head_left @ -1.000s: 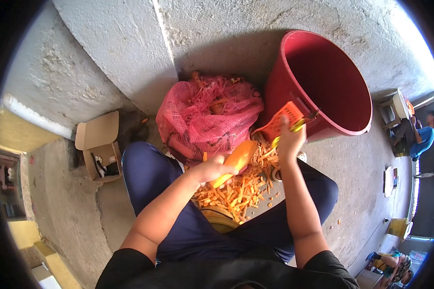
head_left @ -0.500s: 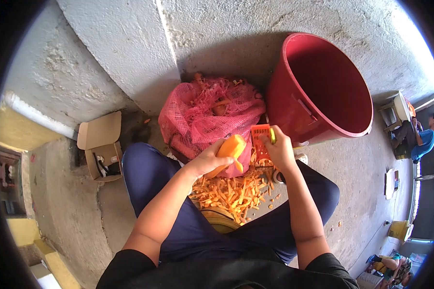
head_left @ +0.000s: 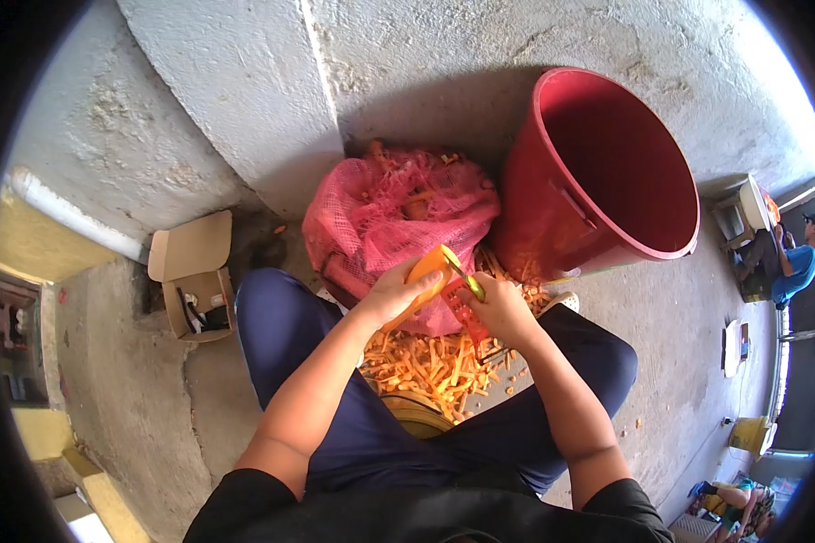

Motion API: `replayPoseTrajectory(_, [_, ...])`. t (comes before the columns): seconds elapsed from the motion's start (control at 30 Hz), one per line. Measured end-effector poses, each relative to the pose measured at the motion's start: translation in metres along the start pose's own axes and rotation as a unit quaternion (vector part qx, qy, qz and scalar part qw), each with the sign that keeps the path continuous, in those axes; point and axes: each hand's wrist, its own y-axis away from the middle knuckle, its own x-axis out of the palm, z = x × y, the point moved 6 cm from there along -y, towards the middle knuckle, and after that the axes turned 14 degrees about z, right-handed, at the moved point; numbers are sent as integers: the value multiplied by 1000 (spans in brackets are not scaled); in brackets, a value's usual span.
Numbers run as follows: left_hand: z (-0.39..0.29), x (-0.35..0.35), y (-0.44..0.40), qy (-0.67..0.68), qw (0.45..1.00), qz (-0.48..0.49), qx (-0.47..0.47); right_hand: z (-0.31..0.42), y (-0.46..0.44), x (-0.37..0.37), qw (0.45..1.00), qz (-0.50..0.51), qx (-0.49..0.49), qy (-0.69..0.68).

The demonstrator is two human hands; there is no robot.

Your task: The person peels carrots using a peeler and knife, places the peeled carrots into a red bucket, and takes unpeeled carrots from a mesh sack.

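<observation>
A peeled carrot [head_left: 423, 271] is in my left hand [head_left: 397, 294], its thick end pointing up and away from me. My right hand [head_left: 500, 312] is closed around a thin-bladed tool with a yellow-green handle [head_left: 474, 288]; its blade meets or nearly meets the carrot's end. Below those fingers shows a red, perforated, grater-like piece [head_left: 468, 319], partly covered by the hand; whether it is joined to the handle I cannot tell. Orange peelings [head_left: 426, 366] lie heaped between my legs, over and around a yellowish round container [head_left: 414, 414].
A pink mesh sack [head_left: 398, 213] with carrots inside leans near the wall. Right of it stands a large red bin [head_left: 539, 199]. An open cardboard box [head_left: 195, 299] with dark items sits left of my knee. Two people are at the far right, one in a blue shirt [head_left: 795, 271].
My right hand has moved left and down, bringing the blade to the carrot. The red piece has tilted and dropped lower. My left hand with the carrot has shifted slightly left.
</observation>
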Motion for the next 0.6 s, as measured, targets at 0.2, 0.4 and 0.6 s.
replayPoseTrajectory(0.2, [-6, -2, -1, -35, 999, -32, 20, -1, 6, -1, 1000, -9, 18, 13])
replayPoseTrajectory(0.4, [-10, 1, -2, -34, 998, -38, 26, 0, -3, 11, 1000, -8, 17, 2])
replayPoseTrajectory(0.6, [-14, -4, -3, -54, 998, -39, 23, -5, -4, 9, 1000, -13, 20, -19])
